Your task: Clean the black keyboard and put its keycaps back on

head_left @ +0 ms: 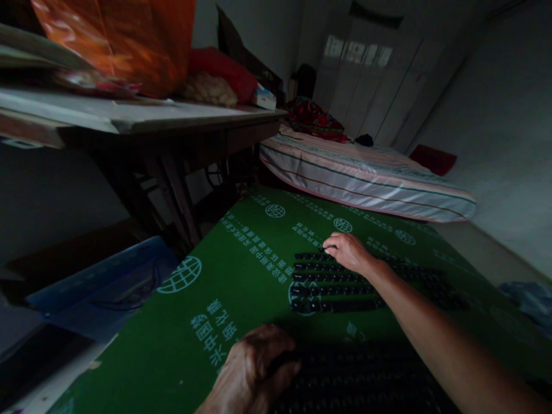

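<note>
Black keycaps (pixel 332 278) lie in rows on a green board (pixel 241 230), set out like a keyboard. At the far row, my right hand (pixel 347 251) has its thumb and fingers pinched on a small dark keycap (pixel 324 249); its forearm crosses above the right part of the rows. Nearer to me is a dark keyboard (pixel 357 379), its details lost in shadow. My left hand (pixel 254 365) is curled at this keyboard's left edge, thumb and fingers closed on it. The exact finger contact is hard to see.
A table (pixel 142 118) at the left bears an orange bag (pixel 125 46) and a red bag (pixel 228 72). Below it is a blue plastic container (pixel 107 287). Beyond the board stands a bed with a striped mattress (pixel 366 178). A white wall (pixel 509 126) runs along the right.
</note>
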`<move>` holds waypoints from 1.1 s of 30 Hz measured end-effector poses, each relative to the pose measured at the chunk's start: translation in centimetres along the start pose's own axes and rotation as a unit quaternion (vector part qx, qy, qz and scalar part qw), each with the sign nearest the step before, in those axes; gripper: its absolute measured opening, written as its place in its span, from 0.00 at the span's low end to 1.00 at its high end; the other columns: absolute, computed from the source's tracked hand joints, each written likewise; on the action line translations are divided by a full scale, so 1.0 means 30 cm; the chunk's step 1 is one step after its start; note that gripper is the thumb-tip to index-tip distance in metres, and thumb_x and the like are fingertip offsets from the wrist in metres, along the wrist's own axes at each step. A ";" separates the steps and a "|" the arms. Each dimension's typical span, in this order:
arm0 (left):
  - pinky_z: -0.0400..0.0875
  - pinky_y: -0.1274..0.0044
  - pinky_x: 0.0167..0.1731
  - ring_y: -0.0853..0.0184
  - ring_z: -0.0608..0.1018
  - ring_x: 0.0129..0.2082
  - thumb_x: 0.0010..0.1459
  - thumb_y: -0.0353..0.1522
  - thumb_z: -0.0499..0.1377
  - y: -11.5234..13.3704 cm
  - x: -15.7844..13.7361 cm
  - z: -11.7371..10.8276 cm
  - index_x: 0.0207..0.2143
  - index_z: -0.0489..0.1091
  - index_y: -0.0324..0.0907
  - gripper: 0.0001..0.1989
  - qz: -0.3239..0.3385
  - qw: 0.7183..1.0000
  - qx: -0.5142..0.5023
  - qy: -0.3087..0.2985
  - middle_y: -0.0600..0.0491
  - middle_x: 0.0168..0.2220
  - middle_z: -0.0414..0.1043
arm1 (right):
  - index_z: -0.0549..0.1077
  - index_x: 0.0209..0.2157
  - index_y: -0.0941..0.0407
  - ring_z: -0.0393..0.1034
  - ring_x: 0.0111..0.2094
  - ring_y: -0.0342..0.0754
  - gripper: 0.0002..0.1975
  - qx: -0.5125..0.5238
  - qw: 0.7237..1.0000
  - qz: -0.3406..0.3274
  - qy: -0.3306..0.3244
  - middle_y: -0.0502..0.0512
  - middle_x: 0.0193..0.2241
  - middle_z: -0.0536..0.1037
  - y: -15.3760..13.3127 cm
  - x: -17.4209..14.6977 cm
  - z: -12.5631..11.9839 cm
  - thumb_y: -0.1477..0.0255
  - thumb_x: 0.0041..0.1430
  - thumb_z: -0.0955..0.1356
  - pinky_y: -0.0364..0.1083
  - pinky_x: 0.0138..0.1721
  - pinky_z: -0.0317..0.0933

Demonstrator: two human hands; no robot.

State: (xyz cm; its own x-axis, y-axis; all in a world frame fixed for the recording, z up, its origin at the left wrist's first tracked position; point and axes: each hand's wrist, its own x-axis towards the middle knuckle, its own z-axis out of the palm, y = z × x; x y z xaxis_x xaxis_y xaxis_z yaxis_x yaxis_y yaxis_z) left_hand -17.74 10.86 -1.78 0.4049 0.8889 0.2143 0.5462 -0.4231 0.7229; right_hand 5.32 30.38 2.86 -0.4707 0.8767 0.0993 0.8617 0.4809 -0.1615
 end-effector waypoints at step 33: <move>0.74 0.72 0.35 0.63 0.76 0.35 0.57 0.32 0.55 0.009 0.004 -0.002 0.36 0.71 0.43 0.06 0.002 1.000 -0.014 0.004 0.51 0.34 0.74 | 0.80 0.36 0.55 0.72 0.40 0.49 0.09 -0.029 0.996 -0.002 -0.086 0.54 0.38 0.79 0.032 0.103 0.053 0.75 0.51 0.69 0.42 0.39 0.60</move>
State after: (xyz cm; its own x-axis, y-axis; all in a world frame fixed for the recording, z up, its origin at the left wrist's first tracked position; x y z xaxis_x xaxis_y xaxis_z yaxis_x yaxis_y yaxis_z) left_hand -17.59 10.87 -1.52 0.4009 0.8886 0.2229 0.5236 -0.4219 0.7401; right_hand 4.39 33.56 1.45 -0.4947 0.8662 -0.0705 0.8673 0.4870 -0.1033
